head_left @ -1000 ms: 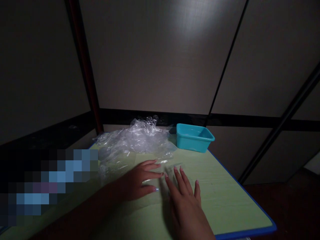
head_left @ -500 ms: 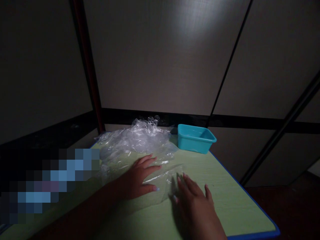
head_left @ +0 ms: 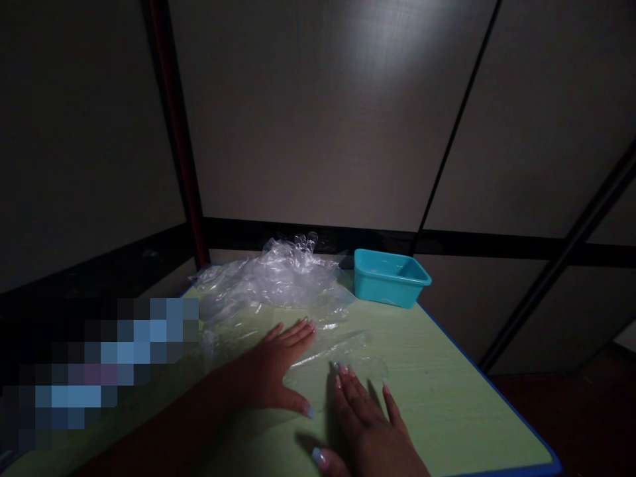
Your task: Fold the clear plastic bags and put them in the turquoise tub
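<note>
A thin clear plastic glove (head_left: 365,366) lies spread on the table, its outline faint against the green top. My left hand (head_left: 278,371) rests on its left part, palm down with fingers stretched and thumb apart. Nearer to me, my right hand (head_left: 370,421) has its fingers extended, their tips at the glove's right part, the thumb held away. Neither hand grips anything. Just beyond them is a crumpled heap of clear plastic gloves (head_left: 283,278), with loose film trailing toward my left hand.
A turquoise plastic basket (head_left: 385,288) stands at the table's back right edge. The light green table (head_left: 462,411) has a blue rim. Cabinet panels (head_left: 318,132) rise directly behind it. A blurred patch covers the left side.
My right hand has drawn back slightly toward me and left, its thumb spreading out. A rounded finger of the glove now shows flat near its fingertips. My left hand has flattened, staying nearly in place.
</note>
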`<state>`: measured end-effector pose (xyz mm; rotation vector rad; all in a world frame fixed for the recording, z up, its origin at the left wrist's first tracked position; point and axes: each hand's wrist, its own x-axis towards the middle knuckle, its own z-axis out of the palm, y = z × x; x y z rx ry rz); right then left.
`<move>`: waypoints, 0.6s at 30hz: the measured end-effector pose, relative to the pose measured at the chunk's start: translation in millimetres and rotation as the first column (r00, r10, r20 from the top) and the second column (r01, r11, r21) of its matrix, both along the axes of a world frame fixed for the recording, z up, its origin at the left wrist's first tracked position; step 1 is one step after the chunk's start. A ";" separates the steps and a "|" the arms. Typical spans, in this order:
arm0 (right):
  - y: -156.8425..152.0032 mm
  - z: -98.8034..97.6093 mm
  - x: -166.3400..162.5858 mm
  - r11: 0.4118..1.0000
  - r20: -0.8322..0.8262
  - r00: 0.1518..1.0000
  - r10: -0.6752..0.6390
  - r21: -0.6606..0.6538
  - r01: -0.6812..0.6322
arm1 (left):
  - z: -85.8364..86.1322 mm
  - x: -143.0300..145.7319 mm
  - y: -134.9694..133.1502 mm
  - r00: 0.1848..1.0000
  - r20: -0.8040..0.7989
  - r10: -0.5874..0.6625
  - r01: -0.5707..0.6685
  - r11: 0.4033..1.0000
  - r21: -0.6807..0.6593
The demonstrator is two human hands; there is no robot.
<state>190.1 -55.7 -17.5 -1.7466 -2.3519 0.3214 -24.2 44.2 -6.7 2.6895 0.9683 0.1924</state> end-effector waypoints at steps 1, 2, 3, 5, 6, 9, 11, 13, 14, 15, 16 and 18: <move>-0.6 -0.9 -0.3 1.000 -0.005 1.000 -0.021 0.022 0.021 | 1.0 0.7 -1.0 1.000 -0.017 -0.004 0.004 1.000 -0.014; -1.0 -2.0 -0.5 1.000 -0.007 1.000 -0.021 0.021 0.021 | 1.7 1.3 -1.9 0.999 -0.032 -0.008 0.007 1.000 -0.030; -1.3 -3.4 -0.5 1.000 -0.005 1.000 -0.003 0.004 0.003 | 2.2 1.7 -2.6 0.999 -0.043 -0.013 0.011 0.999 -0.048; -1.8 -6.2 0.0 1.000 0.003 1.000 0.028 -0.014 -0.028 | 2.1 2.1 -3.6 0.998 -0.057 -0.030 0.025 0.997 -0.076; -2.1 -7.1 0.2 1.000 0.007 1.000 0.029 -0.003 -0.029 | 1.8 2.3 -3.8 0.998 -0.056 -0.040 0.035 0.996 -0.078; -2.3 -4.4 -0.8 0.998 0.002 1.000 -0.013 0.067 0.013 | 0.9 3.3 -2.9 0.999 -0.025 -0.042 0.042 0.999 -0.007; -0.8 1.6 -4.1 0.999 -0.021 1.000 0.013 0.042 -0.012 | 1.2 3.9 -0.4 1.000 0.019 0.017 -0.018 0.996 0.082; 2.3 8.2 -9.9 0.998 -0.052 0.997 0.054 -0.008 -0.055 | 1.9 3.3 4.2 0.988 0.089 0.129 -0.143 0.976 0.165; 3.9 10.8 -13.3 0.997 -0.063 0.996 0.065 -0.027 -0.066 | 2.0 2.3 7.3 0.971 0.136 0.196 -0.221 0.954 0.204; 5.4 12.4 -16.7 0.997 -0.066 0.995 0.068 -0.042 -0.071 | 1.8 0.7 10.7 0.949 0.184 0.258 -0.297 0.924 0.241; 6.5 13.1 -19.7 0.996 -0.063 0.996 0.064 -0.055 -0.067 | 1.2 -1.4 14.3 0.922 0.228 0.312 -0.368 0.889 0.272; 7.1 12.4 -23.7 0.995 -0.049 0.998 0.048 -0.082 -0.052 | -0.7 -5.8 20.3 0.878 0.279 0.388 -0.465 0.828 0.313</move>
